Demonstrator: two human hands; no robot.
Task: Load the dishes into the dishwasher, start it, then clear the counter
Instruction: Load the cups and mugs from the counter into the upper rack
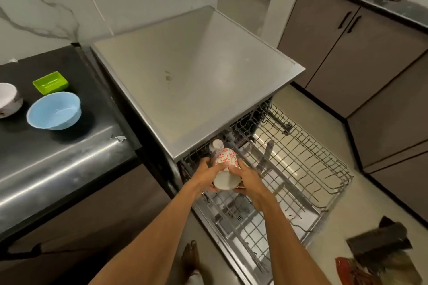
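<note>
While the left hand (202, 174) and right hand (249, 178) hold the patterned cup (225, 157), fingers (242, 166) clamped round it, above the left end of the pulled-out dishwasher rack (312, 164), loading is judged under way; next, seat it mouth-down between tines; blue bowl (54, 111) waits on bench (97, 90).

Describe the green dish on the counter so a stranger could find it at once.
Start at the black counter left of the steel-topped dishwasher. The green dish sits towards the wall, behind the blue bowl. It alone is rectangular and lime-coloured; its neighbours are round bowls.
</note>
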